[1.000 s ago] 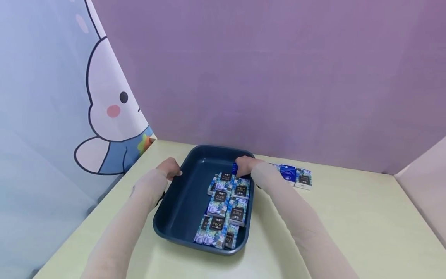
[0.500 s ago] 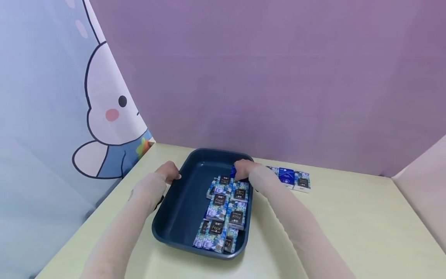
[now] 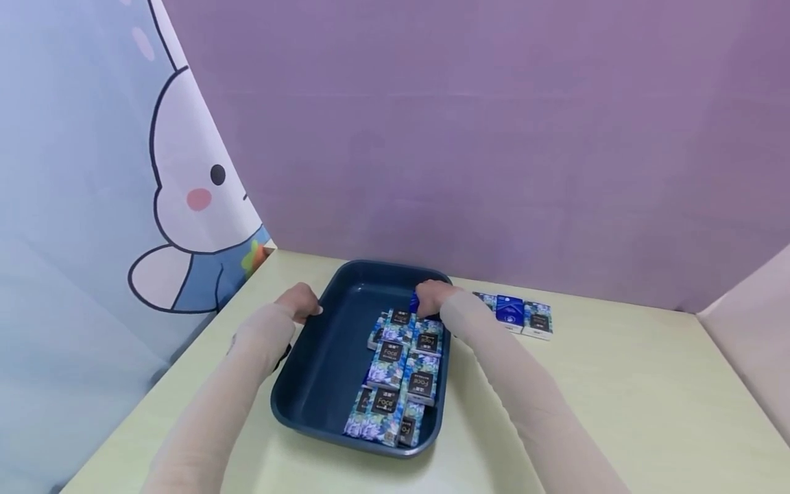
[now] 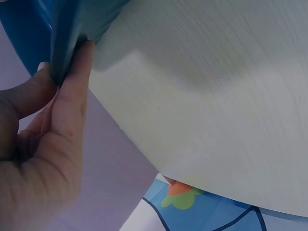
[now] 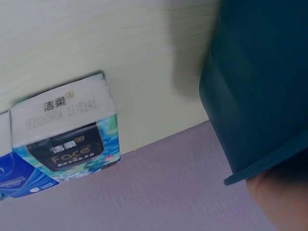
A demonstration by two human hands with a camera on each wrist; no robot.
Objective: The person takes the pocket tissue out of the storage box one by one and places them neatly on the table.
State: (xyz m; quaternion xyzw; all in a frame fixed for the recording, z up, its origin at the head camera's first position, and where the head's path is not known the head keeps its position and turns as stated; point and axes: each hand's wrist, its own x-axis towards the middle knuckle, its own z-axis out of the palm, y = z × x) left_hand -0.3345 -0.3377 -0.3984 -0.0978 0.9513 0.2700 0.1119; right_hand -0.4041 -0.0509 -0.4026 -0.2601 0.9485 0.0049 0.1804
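Note:
A dark blue plastic tub (image 3: pixel 327 363) stands on the table, with several floral tissue packs (image 3: pixel 387 363) stacked along its right side. My left hand (image 3: pixel 299 302) pinches the tub's left rim; in the left wrist view the thumb lies inside and the fingers of this hand (image 4: pixel 53 120) outside the wall. Over the tub's far right corner, my right hand (image 3: pixel 432 296) is curled at a blue tissue pack (image 3: pixel 414 302), whose edge shows beside the fingers. In the right wrist view the tub's wall (image 5: pixel 260 86) hides most of the right hand (image 5: pixel 281 197).
A row of tissue packs (image 3: pixel 509 313) lies on the table right of the tub, near the purple backdrop (image 3: pixel 494 151). A printed rabbit curtain (image 3: pixel 197 171) hangs along the left edge. The pale table (image 3: pixel 592 398) extends to the right.
The view shifts slightly down and back up. Both hands keep their places at the tub, and the tissue packs stay where they were.

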